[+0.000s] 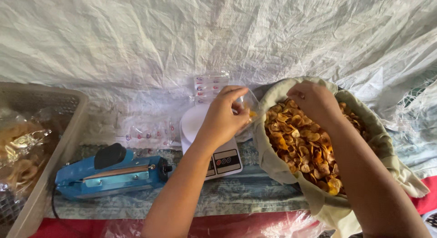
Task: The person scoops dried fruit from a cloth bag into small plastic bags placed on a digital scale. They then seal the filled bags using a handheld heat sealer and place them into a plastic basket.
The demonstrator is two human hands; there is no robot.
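Left hand (225, 117) was pinching a small clear bag (246, 106) by its rim, fingers curled tight on the plastic, held over the white scale (218, 158) just left of the cloth-lined basket (282, 167). Right hand (314, 101) hovered over the chips (302, 144), fingers bunched narrow; couldn't tell if it gripped any. My take: keep the mouth pulled wide and close to the basket. Bag's opening seemed to face right toward the chips, but its long axis was mostly hidden.

Soft even daylight, faint shadows, mild edge distortion, slight motion blur
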